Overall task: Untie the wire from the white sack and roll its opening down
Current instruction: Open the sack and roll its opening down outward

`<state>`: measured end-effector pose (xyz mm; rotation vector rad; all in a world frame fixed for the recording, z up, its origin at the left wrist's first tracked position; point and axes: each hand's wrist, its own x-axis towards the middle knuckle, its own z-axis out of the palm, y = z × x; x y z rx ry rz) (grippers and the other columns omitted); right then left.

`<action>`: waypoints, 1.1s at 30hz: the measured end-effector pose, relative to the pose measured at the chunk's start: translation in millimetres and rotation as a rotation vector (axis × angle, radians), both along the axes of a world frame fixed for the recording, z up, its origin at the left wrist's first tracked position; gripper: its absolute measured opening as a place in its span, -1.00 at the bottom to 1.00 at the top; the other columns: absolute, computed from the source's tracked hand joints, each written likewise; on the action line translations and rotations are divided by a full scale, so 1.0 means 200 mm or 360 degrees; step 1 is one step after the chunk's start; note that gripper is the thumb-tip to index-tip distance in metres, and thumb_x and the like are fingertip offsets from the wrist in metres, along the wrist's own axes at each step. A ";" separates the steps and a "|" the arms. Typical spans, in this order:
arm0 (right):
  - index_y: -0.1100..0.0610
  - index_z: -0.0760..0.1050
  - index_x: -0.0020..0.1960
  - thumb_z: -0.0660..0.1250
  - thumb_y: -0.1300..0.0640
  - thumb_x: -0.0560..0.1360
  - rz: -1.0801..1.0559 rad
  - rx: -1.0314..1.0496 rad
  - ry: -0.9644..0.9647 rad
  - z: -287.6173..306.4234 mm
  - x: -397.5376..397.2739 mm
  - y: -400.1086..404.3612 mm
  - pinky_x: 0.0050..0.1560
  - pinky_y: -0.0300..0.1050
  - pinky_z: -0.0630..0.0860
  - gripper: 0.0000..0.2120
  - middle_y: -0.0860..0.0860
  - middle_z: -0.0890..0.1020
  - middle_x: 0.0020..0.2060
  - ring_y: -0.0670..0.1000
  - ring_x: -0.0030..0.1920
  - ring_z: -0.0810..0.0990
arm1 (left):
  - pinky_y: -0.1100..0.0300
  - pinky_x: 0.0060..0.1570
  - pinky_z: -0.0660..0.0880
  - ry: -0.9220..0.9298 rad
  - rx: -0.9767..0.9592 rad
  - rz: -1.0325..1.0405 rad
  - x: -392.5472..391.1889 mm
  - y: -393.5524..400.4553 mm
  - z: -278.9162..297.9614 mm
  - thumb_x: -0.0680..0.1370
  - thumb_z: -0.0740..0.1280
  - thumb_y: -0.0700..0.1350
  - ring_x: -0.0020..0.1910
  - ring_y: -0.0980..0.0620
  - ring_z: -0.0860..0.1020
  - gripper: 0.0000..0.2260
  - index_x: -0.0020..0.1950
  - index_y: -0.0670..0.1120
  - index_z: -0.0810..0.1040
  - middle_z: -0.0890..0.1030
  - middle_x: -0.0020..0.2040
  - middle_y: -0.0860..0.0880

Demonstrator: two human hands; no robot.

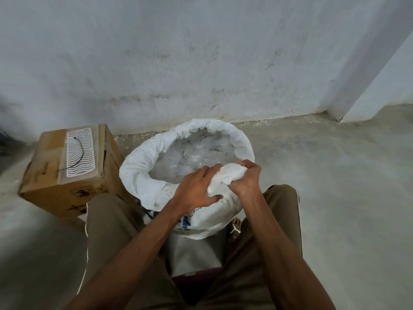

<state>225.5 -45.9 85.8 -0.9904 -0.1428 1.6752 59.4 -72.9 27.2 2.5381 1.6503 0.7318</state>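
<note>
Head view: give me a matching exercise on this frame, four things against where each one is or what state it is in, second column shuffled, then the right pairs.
Things:
1. wire
2. white sack
3. cardboard box
4. left hand

States or places:
A. stands on the floor beside the sack
B. lies loose on top of the box
C. grips the near rim together with the right hand
D. open, its rim rolled down

Pairs: 1-B, 2-D, 3-A, 4-C

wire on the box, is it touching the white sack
Apart. The head view shows the wire lying on the cardboard box, with box top visible between it and the white sack.
</note>
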 end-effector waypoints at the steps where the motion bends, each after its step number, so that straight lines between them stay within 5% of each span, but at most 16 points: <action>1: 0.24 0.49 -0.45 0.20 0.27 0.29 -0.0008 -0.0004 0.0110 0.02 0.01 -0.02 0.06 0.06 0.45 -0.82 0.12 0.48 -0.36 0.17 -0.28 0.49 | 0.10 -0.21 0.61 0.0041 0.0132 0.0033 0.01 0.02 -0.01 0.36 0.52 0.20 -0.07 -0.02 0.64 -0.34 0.39 -0.02 0.48 0.63 0.09 0.00; 3: 0.23 0.51 -0.36 0.21 0.29 0.40 -0.0006 0.0105 0.0213 0.01 0.04 -0.03 -0.01 0.02 0.47 -0.81 0.12 0.52 -0.35 0.13 -0.29 0.53 | 0.10 -0.43 0.57 0.0113 0.0282 0.0014 0.03 0.06 -0.02 0.32 0.59 -0.01 -0.30 -0.10 0.65 -0.56 0.14 -0.11 0.62 0.65 -0.11 -0.06; 6: 0.28 0.57 0.13 0.40 0.04 0.51 0.0166 0.0261 -0.0301 -0.02 0.06 0.00 0.15 0.17 0.58 -0.67 0.27 0.66 0.02 0.27 0.06 0.65 | 0.13 -0.56 0.48 0.0150 0.0318 0.0037 0.00 0.13 -0.01 0.20 0.55 -0.26 -0.44 -0.11 0.56 -0.64 -0.04 -0.13 0.62 0.59 -0.23 -0.09; 8: 0.07 0.28 0.47 0.66 -0.08 0.25 0.0226 0.0150 -0.1032 -0.08 0.11 -0.01 0.33 0.20 0.48 -0.07 0.23 0.42 0.40 0.25 0.36 0.47 | 0.15 -0.56 0.45 0.0160 0.0390 0.0059 -0.02 0.17 -0.01 0.20 0.50 -0.32 -0.44 -0.11 0.54 -0.64 -0.05 -0.12 0.63 0.57 -0.22 -0.10; 10: 0.02 -0.04 0.60 0.72 -0.11 0.15 0.0168 0.0618 -0.2095 -0.13 0.21 -0.03 0.48 0.01 0.25 0.28 0.07 0.12 0.53 0.10 0.53 0.19 | 0.15 -0.54 0.43 0.0197 0.0461 0.0037 -0.02 0.20 -0.01 0.22 0.50 -0.32 -0.42 -0.10 0.54 -0.64 -0.02 -0.10 0.62 0.57 -0.19 -0.11; 13: 0.05 0.17 0.59 0.62 -0.24 0.18 0.0478 0.1644 -0.3001 -0.12 0.30 -0.03 0.53 0.04 0.12 0.13 0.08 0.21 0.50 0.10 0.54 0.16 | 0.14 -0.54 0.43 0.0175 0.0499 0.0000 0.00 0.25 -0.02 0.23 0.51 -0.31 -0.40 -0.09 0.54 -0.60 0.02 -0.07 0.56 0.57 -0.16 -0.10; 16: 0.02 0.51 0.29 0.53 0.08 0.19 0.0721 0.1935 -0.3537 -0.12 0.25 0.06 0.27 0.06 0.38 -0.34 0.01 0.54 0.18 0.08 0.22 0.49 | 0.15 -0.53 0.43 0.0100 0.0434 -0.0016 0.03 0.26 0.00 0.28 0.50 -0.26 -0.39 -0.07 0.54 -0.58 0.05 -0.02 0.45 0.56 -0.16 -0.05; 19: 0.14 0.56 0.00 0.48 0.33 0.14 0.0521 0.2061 -0.3537 -0.13 0.17 0.15 -0.16 -0.05 0.47 -0.57 0.01 0.59 -0.18 0.08 -0.18 0.55 | 0.11 -0.38 0.51 -0.0105 0.0154 -0.0123 0.00 0.24 0.06 0.35 0.50 -0.13 -0.25 -0.02 0.59 -0.61 0.09 0.04 0.46 0.58 -0.08 0.05; 24: 0.19 0.55 -0.10 0.42 0.40 0.07 0.0333 0.2153 -0.3535 -0.14 0.17 0.25 -0.26 -0.04 0.46 -0.59 0.05 0.59 -0.27 0.13 -0.27 0.55 | 0.25 0.14 0.54 -0.0876 -0.0864 -0.0255 -0.16 0.20 0.16 0.30 0.63 0.11 0.17 0.16 0.57 -0.45 0.24 0.20 0.54 0.55 0.25 0.19; 27: 0.17 0.51 -0.13 0.40 0.41 0.04 0.0370 0.2229 -0.3569 -0.18 0.16 0.25 -0.27 -0.04 0.40 -0.58 0.05 0.56 -0.27 0.13 -0.26 0.52 | 0.25 0.05 0.56 -0.0712 -0.1009 -0.0023 -0.21 0.22 0.12 0.27 0.63 0.21 0.08 0.19 0.59 -0.33 0.32 0.19 0.49 0.57 0.18 0.21; 30: 0.10 0.45 -0.08 0.47 0.30 0.07 0.0940 0.2242 -0.3389 -0.12 0.15 0.25 -0.24 -0.07 0.33 -0.55 -0.02 0.51 -0.20 0.09 -0.20 0.52 | 0.33 -0.17 0.48 -0.0494 -0.0991 -0.0046 -0.18 0.24 0.06 0.29 0.64 0.06 -0.16 0.21 0.60 -0.53 0.14 0.02 0.64 0.65 -0.09 0.17; 33: -0.07 0.38 0.16 0.53 -0.09 0.07 0.1600 0.1835 -0.3213 -0.07 0.17 0.24 0.00 -0.03 0.36 -0.30 -0.11 0.42 0.03 -0.01 0.04 0.43 | 0.16 -0.24 0.51 -0.0376 -0.0762 0.0001 -0.13 0.26 0.04 0.29 0.59 -0.08 -0.26 0.10 0.56 -0.76 -0.15 0.03 0.58 0.61 -0.23 0.10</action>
